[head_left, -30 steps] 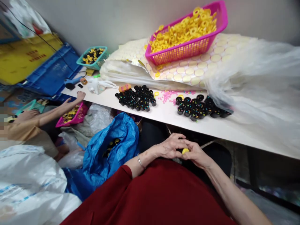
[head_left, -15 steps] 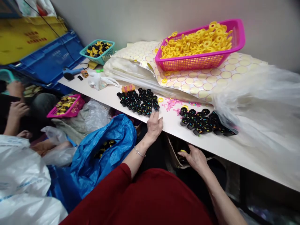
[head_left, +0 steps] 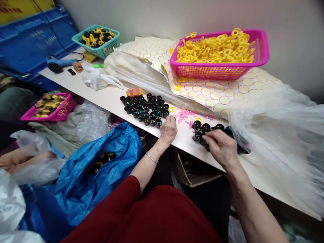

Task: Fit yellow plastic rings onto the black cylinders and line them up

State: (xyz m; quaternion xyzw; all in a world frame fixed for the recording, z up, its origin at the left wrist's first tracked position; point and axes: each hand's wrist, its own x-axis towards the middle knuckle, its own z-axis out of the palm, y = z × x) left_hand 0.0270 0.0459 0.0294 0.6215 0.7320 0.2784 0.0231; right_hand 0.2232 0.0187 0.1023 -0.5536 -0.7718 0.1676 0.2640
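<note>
My left hand (head_left: 168, 131) is at the table's front edge, just right of the left group of small black cups (head_left: 146, 113). Its fingers are bent together beside scattered pink beads (head_left: 186, 114); what they pinch, if anything, is too small to name. Over the right group of black cups (head_left: 198, 135) is my right hand (head_left: 223, 146), thumb and fingertips pressed together. It covers part of that group, and its fingertips hide whatever they grip. Small coloured bits show inside several cups. A yellow ring (head_left: 171, 109) lies between the left cups and the beads.
A pink basket of yellow rings (head_left: 220, 67) rests on sticker sheets (head_left: 199, 93). Clear plastic (head_left: 278, 111) drapes over the right side. Below the edge are an open cardboard box (head_left: 183, 170) and a blue sack (head_left: 121, 162). A teal basket (head_left: 111, 44) stands at the back left.
My right hand has come up from the cardboard box under the table to the right cups. My left hand has drawn slightly away from the left cups, its fingers now curled. The view has shifted.
</note>
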